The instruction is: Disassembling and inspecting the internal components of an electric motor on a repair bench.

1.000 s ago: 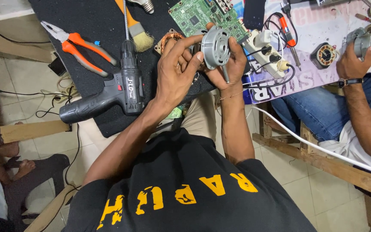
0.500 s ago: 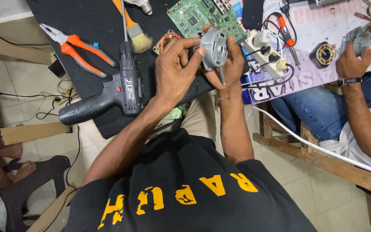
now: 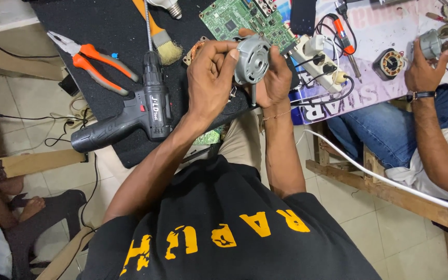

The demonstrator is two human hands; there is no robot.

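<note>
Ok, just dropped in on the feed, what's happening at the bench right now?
A person is holding a small round grey motor up in both hands above the dark work mat. The left hand grips its side, and the right hand cups it from behind, shaft pointing down. A black cordless drill, orange-handled pliers, a brush and a green circuit board lie on the mat. At the right, another person's hand holds a similar motor part.

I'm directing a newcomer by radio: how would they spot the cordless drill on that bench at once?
Start at the black mat covering the bench's left part. The cordless drill lies at its near edge, left of the hands holding the round grey motor. It is the bulkiest black tool there, unlike the slim orange-handled pliers above it.
</note>
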